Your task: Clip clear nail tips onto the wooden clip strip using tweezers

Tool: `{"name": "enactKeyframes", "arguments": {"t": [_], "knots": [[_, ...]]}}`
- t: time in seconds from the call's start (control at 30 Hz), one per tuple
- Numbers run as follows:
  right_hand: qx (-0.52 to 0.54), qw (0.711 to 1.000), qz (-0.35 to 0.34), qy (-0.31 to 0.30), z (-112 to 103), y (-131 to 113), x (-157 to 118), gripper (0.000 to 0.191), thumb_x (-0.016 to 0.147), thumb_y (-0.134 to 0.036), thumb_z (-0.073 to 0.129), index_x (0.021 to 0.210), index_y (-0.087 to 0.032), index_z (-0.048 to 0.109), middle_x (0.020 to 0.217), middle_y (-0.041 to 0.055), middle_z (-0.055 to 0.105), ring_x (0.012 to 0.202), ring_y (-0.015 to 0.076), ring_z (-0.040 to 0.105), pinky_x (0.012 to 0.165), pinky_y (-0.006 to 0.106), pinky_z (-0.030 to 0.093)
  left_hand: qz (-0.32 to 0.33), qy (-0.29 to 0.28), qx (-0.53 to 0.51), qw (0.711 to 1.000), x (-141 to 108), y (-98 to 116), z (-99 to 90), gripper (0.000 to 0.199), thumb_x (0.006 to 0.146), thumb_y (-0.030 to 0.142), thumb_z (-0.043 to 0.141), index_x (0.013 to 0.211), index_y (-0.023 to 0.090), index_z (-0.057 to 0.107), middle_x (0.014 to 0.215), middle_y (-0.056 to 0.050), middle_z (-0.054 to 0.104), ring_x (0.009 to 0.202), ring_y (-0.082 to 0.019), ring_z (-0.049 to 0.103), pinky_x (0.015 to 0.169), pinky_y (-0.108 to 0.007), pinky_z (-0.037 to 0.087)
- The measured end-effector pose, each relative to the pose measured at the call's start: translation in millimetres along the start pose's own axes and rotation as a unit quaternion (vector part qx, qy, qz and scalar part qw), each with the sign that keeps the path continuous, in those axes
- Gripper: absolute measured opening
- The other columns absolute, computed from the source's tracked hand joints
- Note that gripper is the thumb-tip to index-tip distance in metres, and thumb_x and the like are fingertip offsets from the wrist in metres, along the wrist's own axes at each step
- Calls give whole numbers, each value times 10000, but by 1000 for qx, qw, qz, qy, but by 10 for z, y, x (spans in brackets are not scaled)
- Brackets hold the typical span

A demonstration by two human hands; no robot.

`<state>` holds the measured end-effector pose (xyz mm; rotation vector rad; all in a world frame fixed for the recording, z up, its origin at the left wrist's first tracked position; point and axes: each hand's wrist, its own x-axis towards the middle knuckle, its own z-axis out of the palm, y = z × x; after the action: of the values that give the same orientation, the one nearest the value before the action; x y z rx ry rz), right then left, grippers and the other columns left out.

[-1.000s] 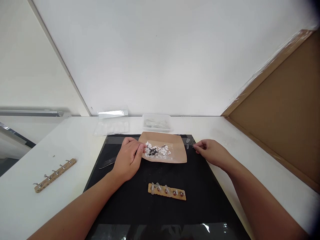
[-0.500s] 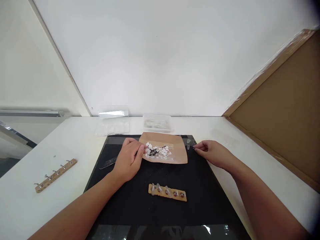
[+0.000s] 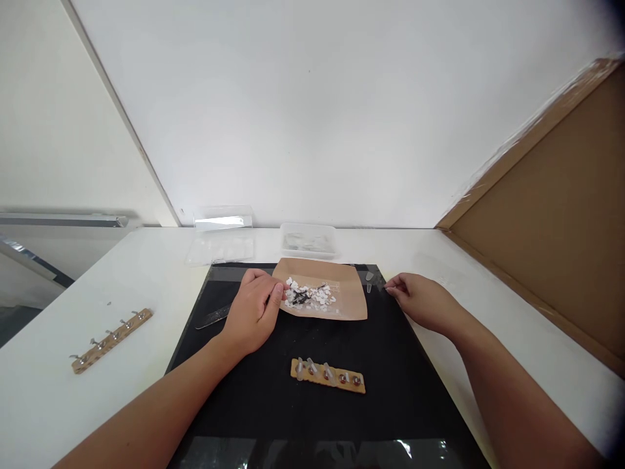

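Two hands flank the brown paper tray (image 3: 349, 286): the left hand (image 3: 256, 309), loosely curled, touches its left edge; the right hand (image 3: 420, 299) pinches its fingertips together, any held piece too small to tell.

Left hand (image 3: 256, 309) resting at left edge of brown tray (image 3: 349, 296) holding white scraps (image 3: 319, 296); right hand (image 3: 417, 299) pinching fingertips together near clear pieces (image 3: 370, 277); wooden strip (image 3: 336, 384) lying on black mat (image 3: 303, 420).

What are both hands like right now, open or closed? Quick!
Left hand: fingers curled by the brown tray; can't tell if it's holding anything.
Right hand: fingertips pinched closed; can't tell if something tiny's inside.
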<state>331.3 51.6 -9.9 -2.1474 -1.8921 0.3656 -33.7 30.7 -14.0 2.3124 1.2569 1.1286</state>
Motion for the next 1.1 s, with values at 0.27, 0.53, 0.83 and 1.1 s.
{"name": "enactKeyframes", "arguments": {"t": [0.27, 0.53, 0.83, 1.1], "knots": [[55, 996, -23, 64, -53, -103, -24, 275, 975, -444, 530, 971, -230, 703, 955, 72, 785, 832, 258, 705, 682, 350, 494, 0, 3, -1, 1000, 5, 37, -18, 341, 1094, 301, 389, 918, 211, 666, 978, -60, 742, 1006, -250, 554, 941, -430, 480], [185, 970, -144, 63, -31, -468, -224, 247, 959, -487, 590, 928, -265, 694, 1042, 56, 797, 937, 262, 725, 789, 357, 548, -30, 4, -1, 1000, 2, -10, 9, 324, 1092, 244, 331, 1001, 226, 642, 1057, -77, 731, 1158, -263, 565, 1037, -453, 495], [177, 973, -144, 34, -51, -467, -256, 245, 950, -486, 613, 855, -273, 688, 905, 38, 803, 813, 242, 729, 757, 348, 559, -138, 28, 253, 957, 52, -215, -117, 235, 993, 268, 507, 1131, 169, 669, 1006, -152, 707, 1082, -387, 533, 848, -512, 530], [168, 972, -164, 20, -56, -472, -257, 252, 962, -481, 598, 864, -261, 670, 894, 36, 791, 793, 230, 722, 717, 338, 541, -112, -34, 292, 949, -2, -265, -118, 310, 954, 428, 586, 957, 203, 799, 914, -145, 678, 973, -363, 559, 770, -468, 512]]}}
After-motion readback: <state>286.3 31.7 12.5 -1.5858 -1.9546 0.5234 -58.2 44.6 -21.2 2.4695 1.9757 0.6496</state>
